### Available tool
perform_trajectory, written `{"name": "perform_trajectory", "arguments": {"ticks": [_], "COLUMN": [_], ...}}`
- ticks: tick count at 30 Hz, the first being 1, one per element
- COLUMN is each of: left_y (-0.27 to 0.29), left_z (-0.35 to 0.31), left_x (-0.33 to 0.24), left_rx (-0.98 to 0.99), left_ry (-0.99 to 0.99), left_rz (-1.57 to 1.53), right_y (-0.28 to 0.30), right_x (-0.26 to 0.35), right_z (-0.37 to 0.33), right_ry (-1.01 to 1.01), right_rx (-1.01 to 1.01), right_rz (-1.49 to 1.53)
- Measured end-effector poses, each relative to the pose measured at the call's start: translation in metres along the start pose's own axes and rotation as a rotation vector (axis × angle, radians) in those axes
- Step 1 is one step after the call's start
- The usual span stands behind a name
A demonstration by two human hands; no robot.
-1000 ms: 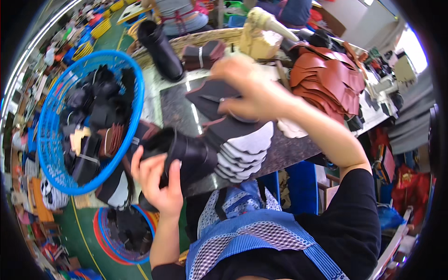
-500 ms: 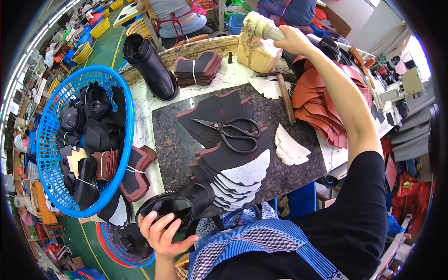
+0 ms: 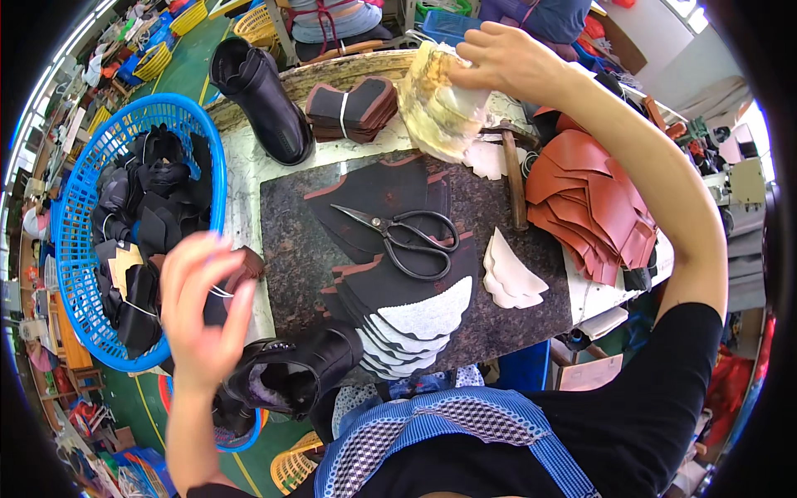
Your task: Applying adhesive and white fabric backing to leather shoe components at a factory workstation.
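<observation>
My right hand [image 3: 510, 62] is closed at the top edge of a yellowish, crusted container [image 3: 432, 104] on the far side of the table. The container is blurred, and its inside cannot be made out. Raised and smeared by motion, my left hand [image 3: 203, 311] has its fingers apart and holds nothing. A black ankle boot [image 3: 303, 365] lies beside it at the near table edge. Black scissors [image 3: 415, 236] rest on dark cut pieces [image 3: 390, 195]. Nearer me, a fanned stack of dark pieces with pale grey edges [image 3: 415, 324] lies on the stone slab [image 3: 290, 274].
At left stands a blue basket [image 3: 220, 166] of black pieces. A second black boot [image 3: 261, 104] stands upright near a banded stack [image 3: 349, 108]. Farther right are a hammer [image 3: 513, 183], white pieces [image 3: 508, 274] and a reddish-brown leather pile [image 3: 589, 199]. People sit beyond the table.
My left hand has left the near boot and risen toward the basket. My right hand has moved left from the pale cone at the container, which now looks tilted.
</observation>
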State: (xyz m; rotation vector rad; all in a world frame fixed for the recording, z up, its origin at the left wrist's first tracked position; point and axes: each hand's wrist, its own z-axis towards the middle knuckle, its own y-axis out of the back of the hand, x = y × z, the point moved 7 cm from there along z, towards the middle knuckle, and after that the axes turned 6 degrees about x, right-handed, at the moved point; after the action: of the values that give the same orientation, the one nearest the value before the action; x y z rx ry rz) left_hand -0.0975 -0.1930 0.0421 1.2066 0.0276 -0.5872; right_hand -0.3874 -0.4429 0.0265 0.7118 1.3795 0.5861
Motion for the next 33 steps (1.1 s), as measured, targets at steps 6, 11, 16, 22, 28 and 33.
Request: {"name": "perform_trajectory", "arguments": {"ticks": [6,11,16,22,28,33], "left_y": [-0.084,-0.158,-0.176,-0.178,-0.224,-0.22], "left_z": [0.106,0.159,0.178,0.223,0.264,0.258], "left_x": [0.037,0.036,0.041,0.035,0.031,0.023], "left_rx": [0.277,0.387,0.438,0.267,0.305,0.228], "left_ry": [-0.107,-0.387,-0.318,-0.317,-0.281,-0.382], "left_rz": [-0.081,0.394,0.293,0.023,-0.066,-0.041], "right_y": [0.005,-0.032,-0.022,-0.065,-0.094,-0.131], "right_x": [0.044,0.028,-0.001,-0.017,-0.013,-0.03], "right_z": [0.03,0.015,-0.001,-0.044,-0.01,-0.025], "right_ry": [0.101,0.05,-0.38,-0.66,-0.897,-1.125], "right_rx": [0.092,0.162,-0.089,0.141,-0.301,-0.443], "right_rz": [-0.134,-0.196,0.036,1.089,1.091,1.616]}}
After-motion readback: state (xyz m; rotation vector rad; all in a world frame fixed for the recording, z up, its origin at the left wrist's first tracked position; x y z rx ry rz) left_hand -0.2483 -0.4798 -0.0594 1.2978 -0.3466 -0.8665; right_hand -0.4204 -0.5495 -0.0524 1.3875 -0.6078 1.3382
